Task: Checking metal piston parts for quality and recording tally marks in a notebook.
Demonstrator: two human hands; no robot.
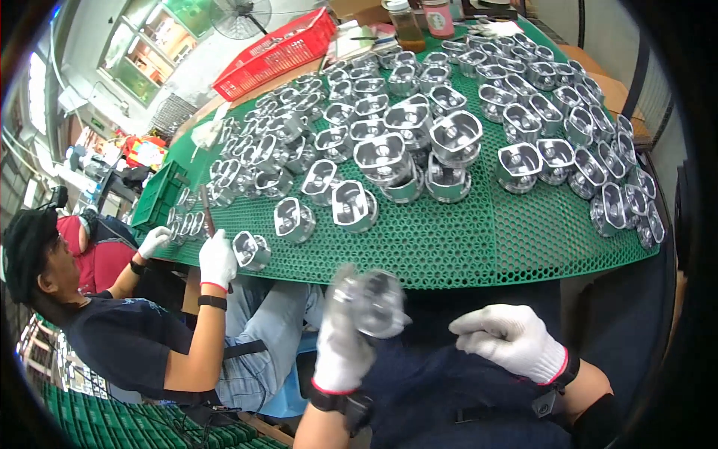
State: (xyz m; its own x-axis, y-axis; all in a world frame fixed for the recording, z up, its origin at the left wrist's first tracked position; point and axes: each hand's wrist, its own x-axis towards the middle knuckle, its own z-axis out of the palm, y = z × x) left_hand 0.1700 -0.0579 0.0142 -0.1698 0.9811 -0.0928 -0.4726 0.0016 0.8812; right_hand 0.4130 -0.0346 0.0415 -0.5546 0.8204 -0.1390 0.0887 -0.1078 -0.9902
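My left hand (343, 348), in a white knit glove with a red cuff, is closed around a shiny metal piston (378, 303) just off the near edge of the table. Motion blurs both the hand and the piston. My right hand (508, 340), gloved the same way, hovers over my lap to the right, apart from the piston. Its fingers are bent and pressed together; whatever they may hold is hidden. Many similar pistons (353, 206) stand on the green perforated mat (449, 247), hollow side up, some stacked.
At my left a co-worker's gloved hand (218, 260) grips a thin dark tool near a piston (251, 251). A red crate (277, 56), a jar (404, 26) and a pink cup (438, 19) stand at the far side. A green crate (159, 196) is at far left.
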